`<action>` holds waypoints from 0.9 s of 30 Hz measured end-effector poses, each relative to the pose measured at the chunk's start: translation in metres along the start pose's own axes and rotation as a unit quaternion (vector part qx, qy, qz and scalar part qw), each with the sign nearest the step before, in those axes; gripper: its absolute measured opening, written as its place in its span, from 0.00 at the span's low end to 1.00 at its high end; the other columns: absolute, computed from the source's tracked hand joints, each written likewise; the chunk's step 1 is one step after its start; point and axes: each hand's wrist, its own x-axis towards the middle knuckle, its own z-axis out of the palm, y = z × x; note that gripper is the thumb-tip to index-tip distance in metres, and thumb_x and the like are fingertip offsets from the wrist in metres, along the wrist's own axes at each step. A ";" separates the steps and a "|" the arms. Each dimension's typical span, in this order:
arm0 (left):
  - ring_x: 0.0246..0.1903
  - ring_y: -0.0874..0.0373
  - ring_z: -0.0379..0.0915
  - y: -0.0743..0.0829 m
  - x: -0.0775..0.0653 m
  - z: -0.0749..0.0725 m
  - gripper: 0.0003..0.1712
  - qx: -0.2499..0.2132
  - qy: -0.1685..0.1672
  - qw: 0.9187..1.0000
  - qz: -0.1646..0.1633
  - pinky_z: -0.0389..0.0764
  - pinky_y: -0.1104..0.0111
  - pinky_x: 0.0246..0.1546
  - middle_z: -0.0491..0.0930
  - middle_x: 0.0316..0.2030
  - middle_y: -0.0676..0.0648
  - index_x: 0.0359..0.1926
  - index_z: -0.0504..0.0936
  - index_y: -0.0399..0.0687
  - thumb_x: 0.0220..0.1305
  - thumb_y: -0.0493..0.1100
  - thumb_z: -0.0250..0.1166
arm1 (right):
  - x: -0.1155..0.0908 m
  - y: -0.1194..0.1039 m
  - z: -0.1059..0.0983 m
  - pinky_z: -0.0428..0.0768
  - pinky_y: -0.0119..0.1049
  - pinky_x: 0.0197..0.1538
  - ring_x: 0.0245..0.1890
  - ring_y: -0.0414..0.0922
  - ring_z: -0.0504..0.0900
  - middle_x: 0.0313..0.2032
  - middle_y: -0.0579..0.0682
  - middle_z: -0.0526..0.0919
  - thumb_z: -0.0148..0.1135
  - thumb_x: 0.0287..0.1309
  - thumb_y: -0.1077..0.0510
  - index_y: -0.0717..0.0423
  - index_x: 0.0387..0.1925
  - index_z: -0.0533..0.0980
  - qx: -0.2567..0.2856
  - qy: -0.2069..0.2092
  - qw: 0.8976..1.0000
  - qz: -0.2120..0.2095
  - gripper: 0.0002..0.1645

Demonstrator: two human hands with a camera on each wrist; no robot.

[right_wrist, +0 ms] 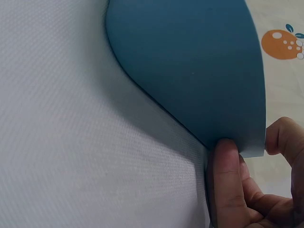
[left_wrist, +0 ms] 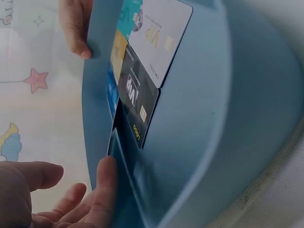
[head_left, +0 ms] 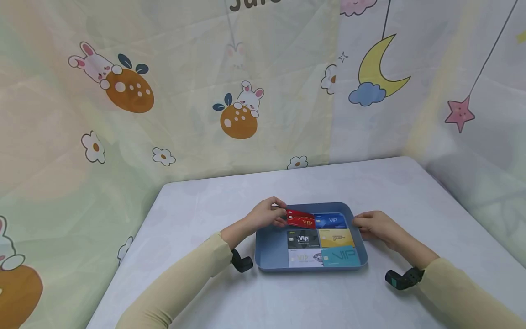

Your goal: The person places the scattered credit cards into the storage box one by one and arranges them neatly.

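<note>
In the head view my left hand (head_left: 266,214) is at the far left part of a blue-grey tray (head_left: 271,249), its fingertips at the left end of a red VIP card (head_left: 301,219). That card lies slightly tilted, beside a blue VIP card (head_left: 330,221). The left wrist view shows the thumb held apart from the fingers, and one straight finger (left_wrist: 105,183) touching the card's edge. My right hand (head_left: 378,227) grips the tray's right wall, with a finger (right_wrist: 227,180) against the outside and the thumb by the rim.
Below the red and blue cards lie a black card (head_left: 303,239), a gold card (head_left: 337,238), a white card (head_left: 302,258) and a teal card (head_left: 340,257). The tray stands on a white-covered table (head_left: 205,210), with a printed cloth (head_left: 189,114) hanging behind.
</note>
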 end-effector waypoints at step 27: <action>0.38 0.59 0.80 0.008 -0.019 -0.021 0.15 0.287 0.093 0.948 0.100 0.85 0.68 0.38 0.86 0.49 0.49 0.56 0.83 0.47 0.75 0.46 0.60 | 0.006 -0.005 -0.030 0.90 0.41 0.46 0.43 0.48 0.88 0.49 0.67 0.85 0.62 0.70 0.41 0.77 0.61 0.72 -0.089 -0.034 0.995 -0.030 0.41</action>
